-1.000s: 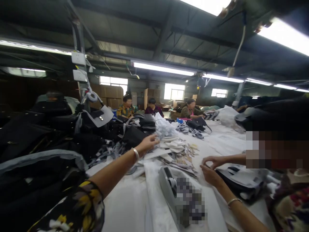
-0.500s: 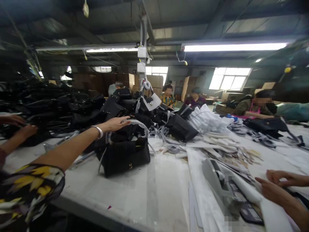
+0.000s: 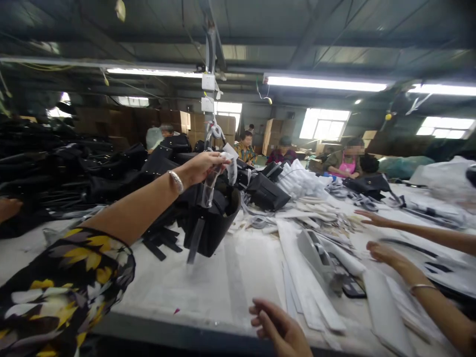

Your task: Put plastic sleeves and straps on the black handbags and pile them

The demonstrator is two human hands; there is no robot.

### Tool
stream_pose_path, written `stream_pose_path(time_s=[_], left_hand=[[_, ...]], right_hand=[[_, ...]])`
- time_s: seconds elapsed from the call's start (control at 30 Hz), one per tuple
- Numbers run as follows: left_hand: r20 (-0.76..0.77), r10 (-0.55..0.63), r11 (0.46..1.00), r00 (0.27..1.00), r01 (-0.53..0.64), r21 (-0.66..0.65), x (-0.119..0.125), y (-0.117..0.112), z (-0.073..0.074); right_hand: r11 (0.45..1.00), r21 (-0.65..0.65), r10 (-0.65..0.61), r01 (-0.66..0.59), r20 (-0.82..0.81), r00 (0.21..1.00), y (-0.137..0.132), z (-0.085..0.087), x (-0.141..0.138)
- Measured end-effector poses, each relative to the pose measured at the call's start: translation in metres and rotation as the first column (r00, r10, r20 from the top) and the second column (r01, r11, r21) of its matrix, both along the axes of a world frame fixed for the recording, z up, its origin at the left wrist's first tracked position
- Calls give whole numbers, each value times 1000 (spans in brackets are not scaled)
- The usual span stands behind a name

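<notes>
My left hand (image 3: pixel 206 166) is closed round the wrapped handle of a black handbag (image 3: pixel 219 228). The bag hangs tilted over the white table (image 3: pixel 208 292), and clear wrapping shows on its strap. Low in the view, my right hand (image 3: pixel 278 327) holds nothing; its fingers are loosely bent and apart, over the table's near edge. Some flat black strips (image 3: pixel 163 243) lie left of the bag. Behind my left hand rises a heap of black handbags (image 3: pixel 148 168).
A tape dispenser (image 3: pixel 320 258) and a phone (image 3: pixel 353 287) lie right of centre among white paper strips (image 3: pixel 297 267). A co-worker's hands (image 3: pixel 386 253) reach in from the right; another person's hand (image 3: pixel 9 208) is at far left. A pole (image 3: pixel 210 54) stands behind the heap.
My left hand has closed on the handbag's handle and lifted and turned the bag. My right hand has come into view. The view has swung right; the co-worker's hands have spread apart.
</notes>
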State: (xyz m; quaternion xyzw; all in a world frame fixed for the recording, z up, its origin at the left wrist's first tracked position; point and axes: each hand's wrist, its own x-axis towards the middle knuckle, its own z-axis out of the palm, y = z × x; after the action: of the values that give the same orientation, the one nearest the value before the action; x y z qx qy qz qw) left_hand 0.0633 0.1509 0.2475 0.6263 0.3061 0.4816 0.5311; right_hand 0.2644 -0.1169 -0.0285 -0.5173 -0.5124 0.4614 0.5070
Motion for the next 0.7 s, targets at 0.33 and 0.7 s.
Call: stream_pose_path(time_s=[0.33,0.7], left_hand=[[186,-108,975,977,141,-173,51,-58,-69],[175,-130,943,976,176,-283,49,-52,-90]], right_hand=[[900,378,-360,216,370,856,48,33,6],[824,396,-523,406,253,814,37,22,38]])
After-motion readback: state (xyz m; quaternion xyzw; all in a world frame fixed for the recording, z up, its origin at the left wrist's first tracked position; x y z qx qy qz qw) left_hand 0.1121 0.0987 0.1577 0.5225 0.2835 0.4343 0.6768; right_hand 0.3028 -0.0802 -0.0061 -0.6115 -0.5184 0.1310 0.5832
